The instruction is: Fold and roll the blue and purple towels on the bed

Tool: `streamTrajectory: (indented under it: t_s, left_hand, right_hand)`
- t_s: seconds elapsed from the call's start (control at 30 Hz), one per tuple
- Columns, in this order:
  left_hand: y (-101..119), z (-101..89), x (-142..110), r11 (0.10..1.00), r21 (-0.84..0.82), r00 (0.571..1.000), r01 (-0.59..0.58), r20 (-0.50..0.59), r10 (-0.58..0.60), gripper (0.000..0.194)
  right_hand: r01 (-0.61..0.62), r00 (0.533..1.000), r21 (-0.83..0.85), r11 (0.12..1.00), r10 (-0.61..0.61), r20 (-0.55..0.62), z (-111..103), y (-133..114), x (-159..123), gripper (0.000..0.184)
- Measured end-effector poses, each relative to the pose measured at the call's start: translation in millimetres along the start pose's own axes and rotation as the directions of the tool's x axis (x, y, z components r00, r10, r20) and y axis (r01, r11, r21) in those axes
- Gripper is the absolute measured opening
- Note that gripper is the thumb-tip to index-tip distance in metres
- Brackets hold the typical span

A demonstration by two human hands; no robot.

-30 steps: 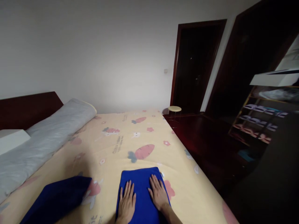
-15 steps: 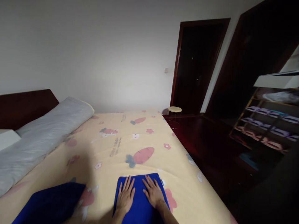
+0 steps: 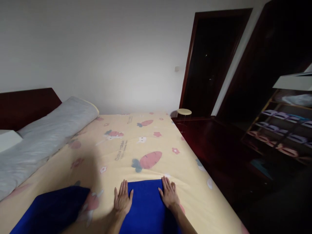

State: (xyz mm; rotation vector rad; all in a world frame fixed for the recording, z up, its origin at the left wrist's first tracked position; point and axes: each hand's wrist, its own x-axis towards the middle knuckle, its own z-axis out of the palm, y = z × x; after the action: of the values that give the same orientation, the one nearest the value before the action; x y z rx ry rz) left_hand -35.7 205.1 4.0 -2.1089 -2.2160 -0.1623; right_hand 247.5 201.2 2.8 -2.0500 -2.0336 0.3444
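A blue cloth [image 3: 147,204] lies flat on the bed near its front edge, its far edge straight and its lower part cut off by the frame. Along its left edge my left hand [image 3: 123,200] rests with fingers stretched out, the thumb by the cloth's border. My right hand [image 3: 169,194] lies open over the far right corner, fingers pointing away from me. Neither hand grips anything. To the left, a second, darker blue cloth [image 3: 52,208] lies in shadow on the bedsheet [image 3: 151,136].
A grey rolled bedding piece [image 3: 56,126] lies along the headboard [image 3: 24,105], beside a white box-like object [image 3: 9,140]. Past the bed's right edge stand a round stool [image 3: 184,111] and a shoe rack [image 3: 280,130] holding several shoes. A dark door [image 3: 216,61] is in the far wall.
Both hands have moved outward from the middle of the blue cloth to its left and right edges. The view has shifted slightly. The darker cloth stays on the bed.
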Motion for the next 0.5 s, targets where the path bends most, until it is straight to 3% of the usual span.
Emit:
streamTrajectory:
  t_s: [0.07,0.13,0.2,0.27,0.37,0.5]
  left_hand:
    - [9.7,-4.4,1.7,0.999,0.008,0.995,-0.048,-0.083,0.048,0.061]
    - [25.4,-7.0,1.5,0.984,-0.021,0.974,-0.179,-0.145,0.174,0.057]
    - [42.9,-6.4,-0.5,0.932,-0.085,0.932,-0.352,-0.127,0.340,0.056]
    - [55.0,-3.5,-3.8,0.884,-0.155,0.897,-0.441,-0.042,0.440,0.056]
    - [51.5,0.1,-8.5,0.897,-0.190,0.909,-0.400,0.043,0.415,0.053]
    - [18.8,-2.6,-10.5,0.966,-0.134,0.972,-0.223,0.039,0.230,0.056]
  right_hand:
    - [-0.016,0.999,0.018,1.000,0.017,-0.033,-2.6,-14.2,1.3,0.065]
    - [0.102,0.993,0.052,0.993,-0.098,-0.065,-0.8,-34.5,0.3,0.059]
    - [0.300,0.954,0.088,0.950,-0.298,-0.036,5.4,-56.2,-2.6,0.056]
    - [0.412,0.907,0.130,0.902,-0.419,0.030,12.6,-71.7,-6.1,0.055]
    - [0.398,0.909,0.141,0.906,-0.411,0.075,16.0,-71.4,-9.2,0.055]
    - [0.232,0.971,0.059,0.971,-0.235,0.040,5.0,-34.0,-8.7,0.063]
